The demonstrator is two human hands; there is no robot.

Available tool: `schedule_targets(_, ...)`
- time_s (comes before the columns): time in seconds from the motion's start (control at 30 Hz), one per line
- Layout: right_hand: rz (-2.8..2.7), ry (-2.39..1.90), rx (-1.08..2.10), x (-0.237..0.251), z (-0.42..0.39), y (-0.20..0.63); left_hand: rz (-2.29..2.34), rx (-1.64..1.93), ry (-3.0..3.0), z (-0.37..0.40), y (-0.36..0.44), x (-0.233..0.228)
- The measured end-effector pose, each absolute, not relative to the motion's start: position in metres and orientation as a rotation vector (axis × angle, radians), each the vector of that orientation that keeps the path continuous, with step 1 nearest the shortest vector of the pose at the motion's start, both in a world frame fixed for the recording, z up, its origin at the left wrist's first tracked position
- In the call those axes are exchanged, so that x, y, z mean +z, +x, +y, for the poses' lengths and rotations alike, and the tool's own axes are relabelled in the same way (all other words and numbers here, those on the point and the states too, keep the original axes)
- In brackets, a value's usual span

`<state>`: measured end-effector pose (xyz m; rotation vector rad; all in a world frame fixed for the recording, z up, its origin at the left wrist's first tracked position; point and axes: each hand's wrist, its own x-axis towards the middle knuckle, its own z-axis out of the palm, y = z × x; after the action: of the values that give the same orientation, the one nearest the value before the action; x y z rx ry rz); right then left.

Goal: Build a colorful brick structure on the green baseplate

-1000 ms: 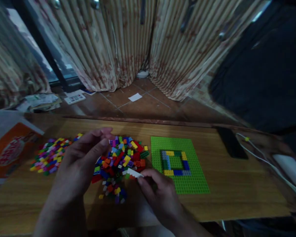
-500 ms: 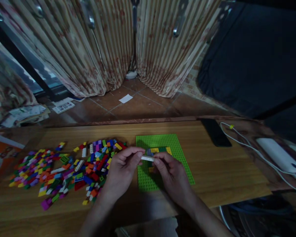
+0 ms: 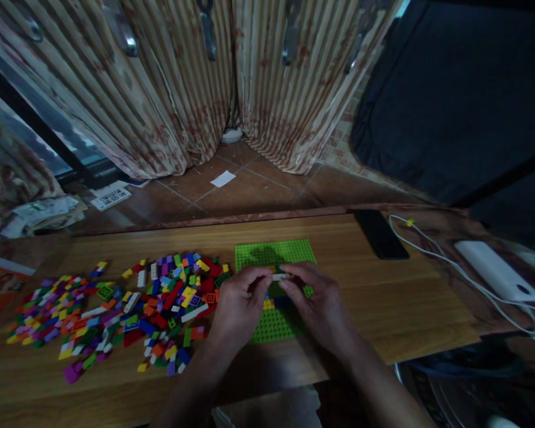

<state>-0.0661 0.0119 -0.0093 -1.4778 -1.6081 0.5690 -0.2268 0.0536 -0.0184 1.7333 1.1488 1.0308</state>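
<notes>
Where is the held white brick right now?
In the head view, the white brick is just right of centre, held between the left hand and the right hand, over the green board and right of the loose bricks.

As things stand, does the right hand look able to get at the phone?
Probably yes: the tabletop runs unobstructed from beside the right hand to the phone, though that hand seems to pinch the white brick and would likely have to let go first.
</notes>
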Motion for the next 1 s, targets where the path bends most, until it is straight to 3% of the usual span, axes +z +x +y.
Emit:
schedule_targets(0.43, -1.865, -1.539, 0.391, -0.021, 0.026, -0.056, 1.157, 0.996, 1.726, 0.061, -0.213, -0.032)
schedule_targets(0.73, -2.054, -1.601, 0.087, -0.033, 0.036, -0.057, 1.489, 0.845, 1.709, 0.068, -0.228, -0.031)
schedule_targets(1.0, -2.035, -1.605, 0.162, -0.036, 0.039, -0.062, 1.411, 0.793, 1.874, 0.064, -0.226, -0.023)
